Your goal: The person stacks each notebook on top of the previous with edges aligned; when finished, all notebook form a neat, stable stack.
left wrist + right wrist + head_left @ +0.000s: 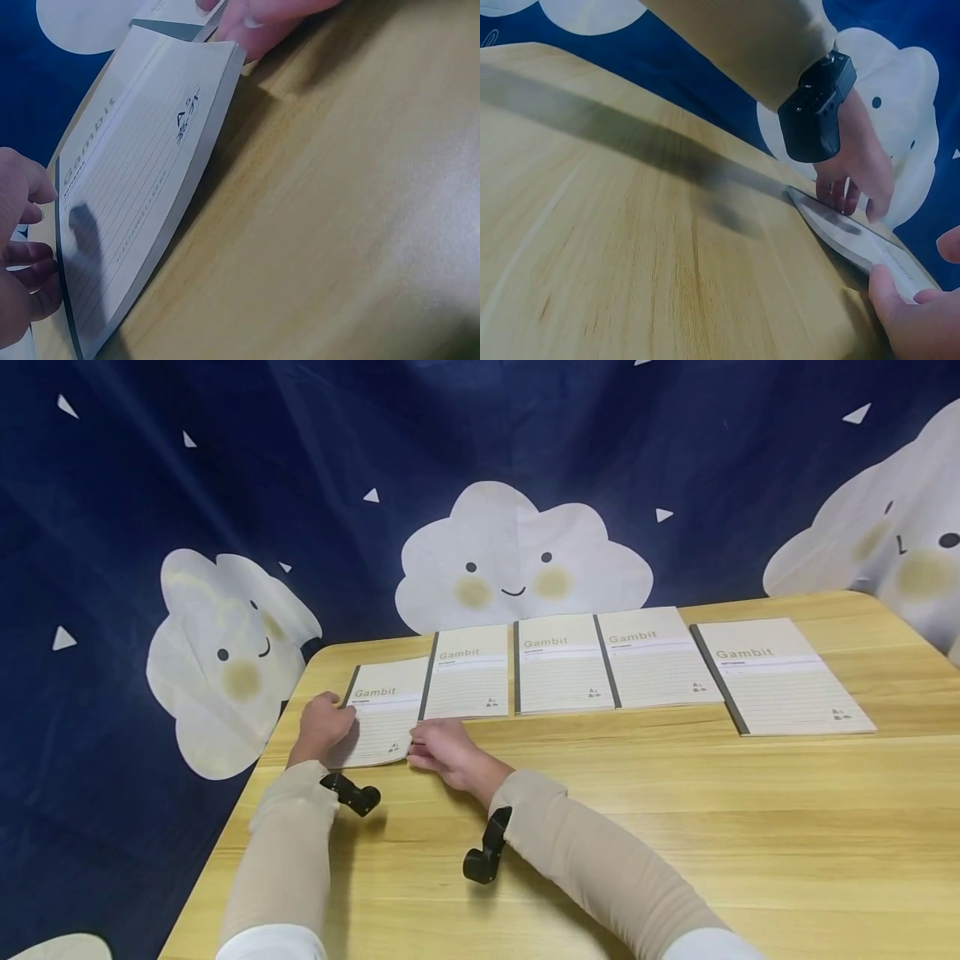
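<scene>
Beige sleeves [600,852] lie nearest in the head view; beyond, the right hand [450,752] pinches the leftmost notebook [386,722] by its near right corner. Left wrist: the left hand [21,281], unclenched, touches its spine. Right wrist: the edge bows, so squeezing could crease it

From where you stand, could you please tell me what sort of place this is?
Probably an indoor recording or demonstration corner, though the wider surroundings are out of view: a dark blue, cloud-patterned backdrop hangs behind a wood-grain table, where five Gambit notebooks form a rough row.
</scene>
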{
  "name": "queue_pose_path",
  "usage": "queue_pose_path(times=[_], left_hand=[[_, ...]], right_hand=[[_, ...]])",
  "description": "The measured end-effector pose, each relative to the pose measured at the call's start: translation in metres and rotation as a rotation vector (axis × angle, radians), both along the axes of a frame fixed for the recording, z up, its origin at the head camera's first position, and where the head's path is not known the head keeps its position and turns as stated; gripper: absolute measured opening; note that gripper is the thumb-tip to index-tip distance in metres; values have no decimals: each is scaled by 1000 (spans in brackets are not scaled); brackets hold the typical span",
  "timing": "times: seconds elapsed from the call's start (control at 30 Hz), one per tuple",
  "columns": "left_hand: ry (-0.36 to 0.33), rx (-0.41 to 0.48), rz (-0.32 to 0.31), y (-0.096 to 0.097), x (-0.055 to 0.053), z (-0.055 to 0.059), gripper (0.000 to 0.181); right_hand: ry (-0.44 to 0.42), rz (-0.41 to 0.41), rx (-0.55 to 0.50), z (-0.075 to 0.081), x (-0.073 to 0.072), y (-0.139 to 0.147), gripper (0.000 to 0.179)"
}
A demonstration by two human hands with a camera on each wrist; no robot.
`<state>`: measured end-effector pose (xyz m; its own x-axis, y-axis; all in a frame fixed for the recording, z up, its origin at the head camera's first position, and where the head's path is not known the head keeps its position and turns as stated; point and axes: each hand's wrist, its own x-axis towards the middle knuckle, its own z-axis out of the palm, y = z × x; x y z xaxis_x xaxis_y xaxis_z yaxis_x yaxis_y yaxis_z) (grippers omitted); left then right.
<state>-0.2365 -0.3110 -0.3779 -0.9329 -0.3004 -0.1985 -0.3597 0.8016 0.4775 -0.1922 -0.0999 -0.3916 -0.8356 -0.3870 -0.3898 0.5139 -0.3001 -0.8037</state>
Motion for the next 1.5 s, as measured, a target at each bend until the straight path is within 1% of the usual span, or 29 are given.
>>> queue_pose_path(times=[0.23,0.43,0.6,0.67,0.77,0.83,0.93,1.0,1.13,1.27,1.33,1.43,1.5], left_hand=[[4,52,58,-3,1,1,59],[-3,62,95,-7,-1,1,57],[18,74,125,-9,-2,-1,47],[28,95,139,-10,-2,-2,42],[39,148,157,-13,-1,-3,30],[45,190,161,-16,-1,-4,23],[46,250,162,-20,-1,-7,20],[40,282,156,-23,-1,-8,23],[24,324,162,-26,3,-10,41],[25,364,152,-28,7,-9,41],[25,383,138,-30,9,-8,40],[25,396,122,-32,11,-8,41],[33,430,118,-33,13,-7,41]], right_hand=[[18,7,47,-1,-2,-3,42],[48,30,81,-2,-3,-4,44],[80,44,141,-3,-4,-5,42],[94,50,161,-2,-4,-5,44],[121,46,181,-2,-4,-5,47],[140,33,187,-1,-3,-5,49],[168,9,196,-1,-3,-7,49],[188,3,207,0,-2,-7,49],[226,13,250,1,-1,-6,51],[294,8,321,0,-1,-6,51],[335,3,354,-1,-1,-6,50],[381,-4,378,-3,-2,-7,48],[397,-2,374,-3,-3,-6,49]])
